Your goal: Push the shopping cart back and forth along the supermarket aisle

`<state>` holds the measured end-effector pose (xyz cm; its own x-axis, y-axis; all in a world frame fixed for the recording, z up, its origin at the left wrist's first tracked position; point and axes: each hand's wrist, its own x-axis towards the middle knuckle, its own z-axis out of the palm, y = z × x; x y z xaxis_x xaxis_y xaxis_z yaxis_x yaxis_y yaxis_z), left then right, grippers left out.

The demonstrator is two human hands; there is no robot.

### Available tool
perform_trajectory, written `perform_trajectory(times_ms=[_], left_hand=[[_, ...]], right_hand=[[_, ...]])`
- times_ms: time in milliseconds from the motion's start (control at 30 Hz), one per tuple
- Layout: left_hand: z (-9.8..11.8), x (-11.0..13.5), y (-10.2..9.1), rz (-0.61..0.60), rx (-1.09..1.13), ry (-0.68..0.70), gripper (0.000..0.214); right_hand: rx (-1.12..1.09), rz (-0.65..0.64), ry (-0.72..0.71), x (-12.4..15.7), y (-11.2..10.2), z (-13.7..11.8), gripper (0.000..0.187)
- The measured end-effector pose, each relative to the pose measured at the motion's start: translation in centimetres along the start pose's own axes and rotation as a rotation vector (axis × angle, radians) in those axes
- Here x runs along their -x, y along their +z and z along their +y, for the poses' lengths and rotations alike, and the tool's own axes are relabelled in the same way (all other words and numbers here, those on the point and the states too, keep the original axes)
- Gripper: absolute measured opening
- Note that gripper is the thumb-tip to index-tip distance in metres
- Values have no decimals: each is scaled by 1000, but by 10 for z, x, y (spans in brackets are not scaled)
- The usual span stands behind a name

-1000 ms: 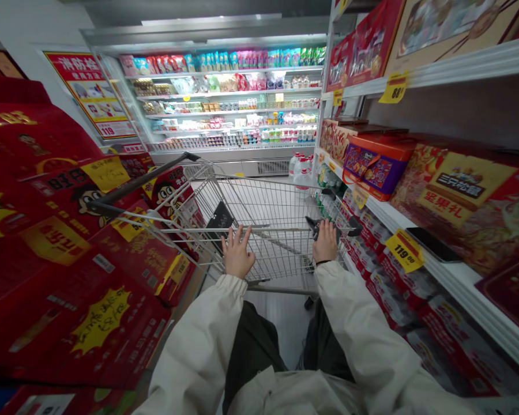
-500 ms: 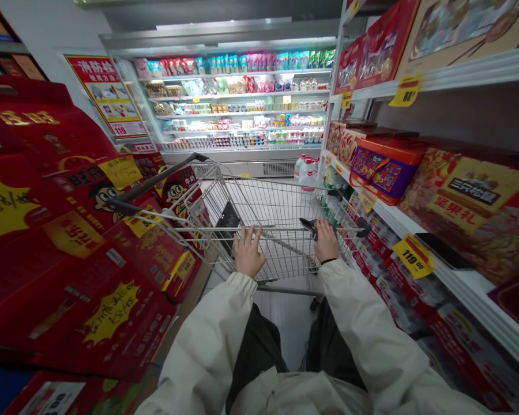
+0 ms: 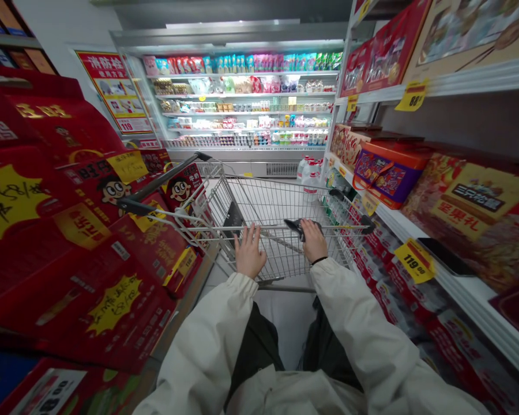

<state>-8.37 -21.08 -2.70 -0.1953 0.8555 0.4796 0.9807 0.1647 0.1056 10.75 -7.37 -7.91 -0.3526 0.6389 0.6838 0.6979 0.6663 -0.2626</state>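
Left hand (image 3: 249, 252): is resting half-open on the top rail of the shopping trolley (image 3: 277, 202), fingers spread, holding nothing else.
Right hand (image 3: 313, 241): is lying over the same rail, fingers bent downward; whether it is gripping cannot be told.
Beside right hand: a dark grey item (image 3: 298, 227) is sitting against the fingers, too blurred to name.
Wrist and arms: a black wristband (image 3: 318, 260) is circling the right wrist, and cream padded sleeves (image 3: 199, 340) are reaching forward.
Inside trolley: a flat black item (image 3: 233, 219) is leaning against the wire side.
Left of trolley: stacked red gift boxes (image 3: 69, 271) are standing close.
Right of trolley: white shelves (image 3: 458, 288) are carrying boxed goods and a yellow price tag (image 3: 415, 261).
Ahead: a lit refrigerated display case (image 3: 242, 154) is standing beyond bottled water (image 3: 311, 178).
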Motion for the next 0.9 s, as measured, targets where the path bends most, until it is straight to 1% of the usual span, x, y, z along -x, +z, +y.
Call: perform_trajectory(times_ms=[67,100,167,233,300,400,467,500,567,667,733,800,900], left_hand=[[-14,3,-7,28,-30,-50,81],[-19,4,-10,25,-39,-44,80],[-24,4,-14,9,-45,-24,81],[-21,4,-14,2,-41,-19,82],[-14,2,-11,9,-38,-30,82],[-7,1,-7,16,-42,-32,82],[-7,1,-8,11,-47,-24,80],[-9,1,-10,7,-50,-17,79],[-16,1,-17,10,-61,-23,75],[-30,4,-29,33,-101,-69,71],[-37,6,-34,30,-126,-67,71],[-39,7,-36,19,-136,-41,72],[-36,6,-33,25,-134,-47,73]], right_hand=[[34,9,70,1,-4,19,76],[43,10,95,1,-5,25,75],[46,9,131,0,-4,27,73],[32,13,147,-3,0,14,70],[4,14,119,-6,5,-10,70],[-56,-12,-14,-10,12,-49,75],[-87,-42,-98,-11,12,-65,77],[-96,-53,-117,-12,11,-66,77],[-97,-64,-97,-11,6,-58,77],[-60,-51,22,-11,-1,-29,75],[-35,-37,82,-11,-3,-15,72],[-28,-30,98,-12,-2,-15,70],[-47,-36,63,-15,4,-39,71]])
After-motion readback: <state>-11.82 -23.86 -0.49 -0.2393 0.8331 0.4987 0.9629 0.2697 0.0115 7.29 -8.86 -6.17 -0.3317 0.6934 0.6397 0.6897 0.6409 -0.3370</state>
